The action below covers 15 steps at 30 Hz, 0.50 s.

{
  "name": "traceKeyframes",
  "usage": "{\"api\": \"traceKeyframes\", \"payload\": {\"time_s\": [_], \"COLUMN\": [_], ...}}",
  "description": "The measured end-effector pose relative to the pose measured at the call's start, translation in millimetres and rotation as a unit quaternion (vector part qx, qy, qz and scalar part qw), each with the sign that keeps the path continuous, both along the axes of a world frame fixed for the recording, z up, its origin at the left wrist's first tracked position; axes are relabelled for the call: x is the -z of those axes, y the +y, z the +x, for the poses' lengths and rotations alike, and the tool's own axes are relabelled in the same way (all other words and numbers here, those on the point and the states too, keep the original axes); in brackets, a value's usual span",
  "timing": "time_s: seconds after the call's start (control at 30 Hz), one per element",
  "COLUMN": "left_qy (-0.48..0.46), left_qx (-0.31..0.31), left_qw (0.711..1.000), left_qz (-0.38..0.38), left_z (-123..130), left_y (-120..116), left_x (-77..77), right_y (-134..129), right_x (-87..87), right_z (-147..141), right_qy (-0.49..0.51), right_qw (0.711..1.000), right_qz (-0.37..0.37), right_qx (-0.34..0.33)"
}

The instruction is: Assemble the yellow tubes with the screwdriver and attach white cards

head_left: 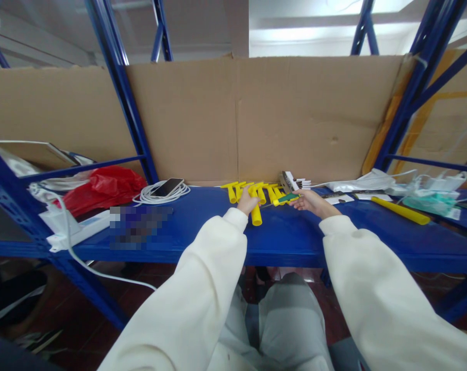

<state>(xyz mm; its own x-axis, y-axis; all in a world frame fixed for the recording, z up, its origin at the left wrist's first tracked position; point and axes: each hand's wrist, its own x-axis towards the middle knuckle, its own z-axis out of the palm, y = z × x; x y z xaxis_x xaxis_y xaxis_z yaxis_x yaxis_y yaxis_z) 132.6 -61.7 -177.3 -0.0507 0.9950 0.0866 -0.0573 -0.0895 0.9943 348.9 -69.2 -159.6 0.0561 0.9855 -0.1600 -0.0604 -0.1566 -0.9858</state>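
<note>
Over the blue metal surface (206, 221), my left grip (247, 202) holds a yellow plastic T-piece (256, 217), my right grip (306, 201) a green-and-yellow screwdriver (288, 198). I'd call it mid-work; similar yellow T-pieces (261, 195) lie behind, can't tell if done.

We wear a plain cream-white top, its left sleeve (195, 283) and right sleeve (380, 283) long, thick and roomy, softly folded and gathered into narrower cuffs (235, 218). Our trousers (291, 319) are pale grey and loosely creased; left hand (249, 201) and right hand (310, 202) are bare.
</note>
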Motion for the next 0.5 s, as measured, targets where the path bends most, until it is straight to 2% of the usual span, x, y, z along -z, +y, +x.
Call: {"api": "traceKeyframes", "payload": {"time_s": [0.3, 0.5], "left_qy": [0.055, 0.107], "left_qx": [0.016, 0.001], "left_qw": [0.998, 0.994], "left_qz": [0.003, -0.007], "left_z": [0.9, 1.5], "left_y": [9.0, 18.9], "left_x": [13.3, 21.8], "right_y": [-7.8, -4.3], "right_x": [-0.1, 4.5], "right_z": [-3.5, -2.1], "right_qy": [-0.118, -0.184], "right_qw": [0.990, 0.980], "right_qz": [-0.074, -0.074], "right_qx": [-0.006, 0.005]}}
